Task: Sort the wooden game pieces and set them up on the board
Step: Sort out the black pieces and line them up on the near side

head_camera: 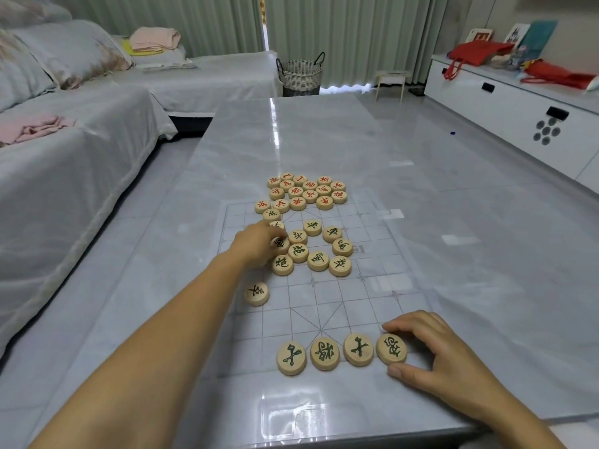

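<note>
A clear plastic board (372,286) with a faint grid lies on the grey table. Round wooden pieces with red characters (306,191) are bunched at its far edge. Green-marked pieces (319,249) are scattered over the board's middle, and one green piece (256,293) lies alone at the left edge. Along the near edge is a row of several green pieces (325,353). My left hand (256,243) reaches into the middle cluster, fingers closed around a green piece (280,244). My right hand (431,354) pinches the rightmost piece of the near row (391,349) between thumb and fingers.
A covered sofa (81,150) runs along the left, close to the table. A woven basket (301,74) and a small stool (390,81) stand past the table's far end. A white cabinet (505,105) with red bags lines the right wall.
</note>
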A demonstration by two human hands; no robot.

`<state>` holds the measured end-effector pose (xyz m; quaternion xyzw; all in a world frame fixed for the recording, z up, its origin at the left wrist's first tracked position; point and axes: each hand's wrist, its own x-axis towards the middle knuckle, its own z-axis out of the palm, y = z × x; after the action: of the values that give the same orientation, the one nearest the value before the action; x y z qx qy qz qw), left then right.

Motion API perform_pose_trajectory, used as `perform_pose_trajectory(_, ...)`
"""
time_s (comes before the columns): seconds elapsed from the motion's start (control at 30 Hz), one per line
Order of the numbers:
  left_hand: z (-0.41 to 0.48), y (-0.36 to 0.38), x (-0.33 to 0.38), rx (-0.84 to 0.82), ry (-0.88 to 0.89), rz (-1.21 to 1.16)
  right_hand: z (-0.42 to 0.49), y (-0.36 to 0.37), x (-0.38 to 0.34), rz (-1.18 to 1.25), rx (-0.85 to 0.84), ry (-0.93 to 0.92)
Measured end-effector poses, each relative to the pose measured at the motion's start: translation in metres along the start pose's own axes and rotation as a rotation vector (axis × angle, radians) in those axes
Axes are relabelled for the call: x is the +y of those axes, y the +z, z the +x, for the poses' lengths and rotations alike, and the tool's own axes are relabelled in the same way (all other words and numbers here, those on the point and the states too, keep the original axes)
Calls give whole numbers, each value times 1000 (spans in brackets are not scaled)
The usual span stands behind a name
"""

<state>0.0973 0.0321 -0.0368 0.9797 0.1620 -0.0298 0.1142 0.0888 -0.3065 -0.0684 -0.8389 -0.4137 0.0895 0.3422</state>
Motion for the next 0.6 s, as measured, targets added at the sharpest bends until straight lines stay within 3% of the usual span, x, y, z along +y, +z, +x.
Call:
perform_pose_trajectory(0.17, -23, -10, -9, 113, -58, -216, 0, 1, 2, -5, -12, -10)
perform_pose_trajectory(0.3, -95, -19, -18, 251, -51, -429, 0, 2, 3, -29, -12, -26)
perform_pose_trajectory(0.47, -189, 6, -16, 46, 65, -501, 0, 4, 0, -67, 8, -46)
perform_pose_trajectory(0.6, -205, 37, -18, 77, 57, -475, -2, 6, 0, -74, 23, -45)
